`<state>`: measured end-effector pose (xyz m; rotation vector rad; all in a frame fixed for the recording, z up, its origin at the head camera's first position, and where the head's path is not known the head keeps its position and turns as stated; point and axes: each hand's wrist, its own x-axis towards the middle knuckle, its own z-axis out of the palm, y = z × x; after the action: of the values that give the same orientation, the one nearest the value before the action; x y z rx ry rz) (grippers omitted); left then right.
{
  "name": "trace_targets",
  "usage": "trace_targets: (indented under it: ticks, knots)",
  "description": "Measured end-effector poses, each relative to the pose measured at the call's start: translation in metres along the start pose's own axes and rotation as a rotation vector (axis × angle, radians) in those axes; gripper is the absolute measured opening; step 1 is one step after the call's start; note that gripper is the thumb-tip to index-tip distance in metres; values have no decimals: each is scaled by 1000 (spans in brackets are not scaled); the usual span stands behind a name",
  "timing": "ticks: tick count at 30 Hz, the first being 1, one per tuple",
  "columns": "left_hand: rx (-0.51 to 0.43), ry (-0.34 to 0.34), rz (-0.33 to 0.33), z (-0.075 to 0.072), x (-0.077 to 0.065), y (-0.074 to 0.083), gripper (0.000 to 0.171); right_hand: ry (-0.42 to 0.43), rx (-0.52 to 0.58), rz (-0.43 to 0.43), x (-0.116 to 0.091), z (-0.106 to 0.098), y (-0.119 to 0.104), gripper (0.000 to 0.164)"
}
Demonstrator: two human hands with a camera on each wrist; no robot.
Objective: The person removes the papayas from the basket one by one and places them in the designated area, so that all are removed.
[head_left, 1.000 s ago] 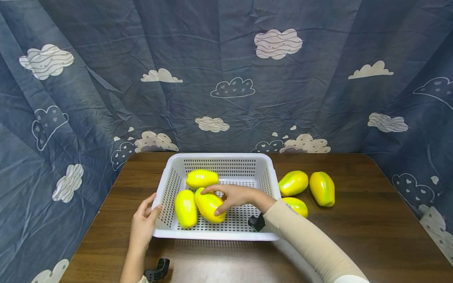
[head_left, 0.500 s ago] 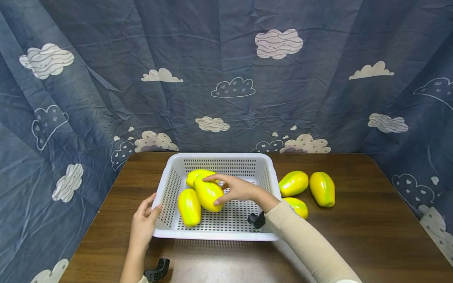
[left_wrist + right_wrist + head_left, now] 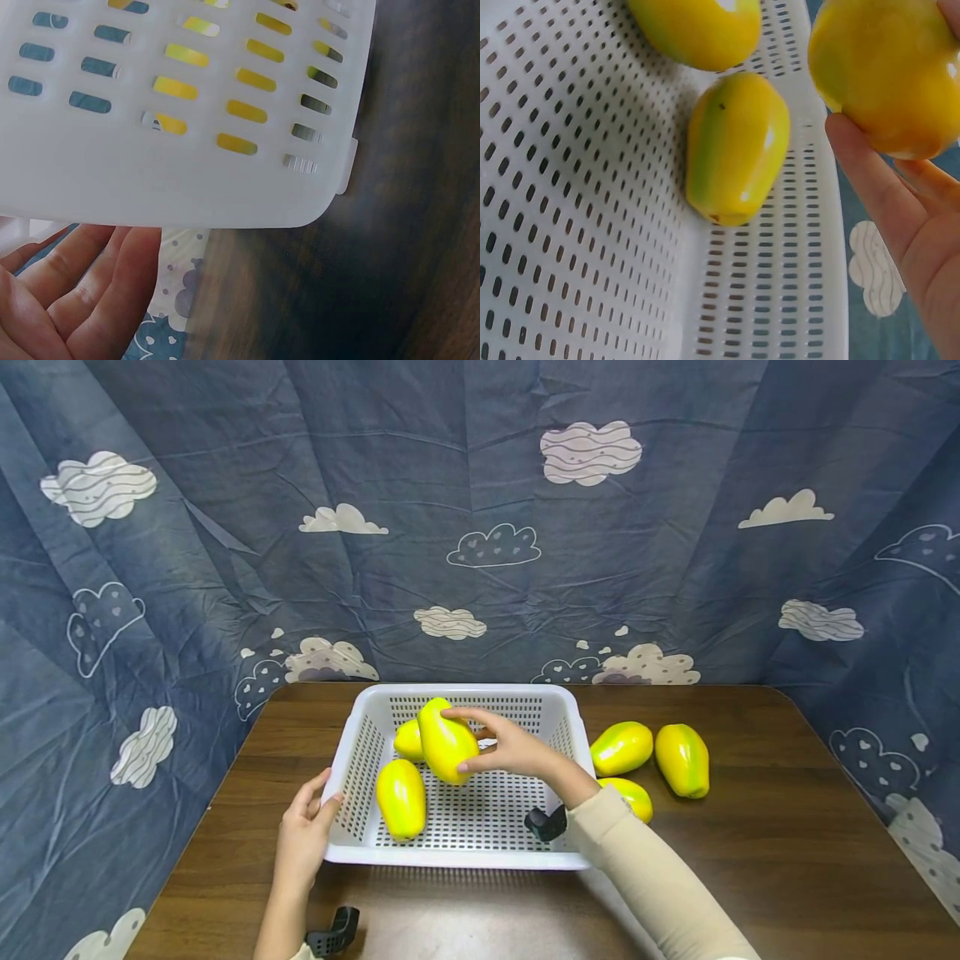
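My right hand (image 3: 517, 749) holds a yellow-green papaya (image 3: 444, 745) between thumb and fingers, raised over the white plastic basket (image 3: 457, 858). The right wrist view shows this papaya (image 3: 889, 79) against the fingertips. Below it in the basket, one papaya (image 3: 407, 740) lies at the back, partly hidden by the held one. Another papaya (image 3: 401, 799) lies nearer the front left. My left hand (image 3: 303, 827) grips the basket's left rim. In the left wrist view its fingers (image 3: 124, 289) reach under the rim, beside the slotted wall.
Right of the basket on the brown wooden table (image 3: 780, 843) lie three more papayas: one (image 3: 622, 748) close to the basket wall, one (image 3: 682, 761) farther right, and one (image 3: 630, 797) partly behind the right sleeve. A blue cloud-print curtain (image 3: 480, 593) hangs behind the table.
My right hand has lifted the papaya up and away from me off the basket floor. The front-left papaya has shifted slightly right. My left hand stays on the rim.
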<state>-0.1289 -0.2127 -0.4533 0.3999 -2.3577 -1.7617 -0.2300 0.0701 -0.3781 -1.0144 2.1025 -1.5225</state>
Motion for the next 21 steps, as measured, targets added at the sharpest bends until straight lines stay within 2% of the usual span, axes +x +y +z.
trace_targets:
  ticks: [10, 21]
  knots:
    - [-9, 1, -3, -1, 0, 0, 42, 96, 77, -11, -8, -10, -4, 71]
    - [-7, 3, -8, -1, 0, 0, 42, 171, 91, -14, -23, -18, -9, 71]
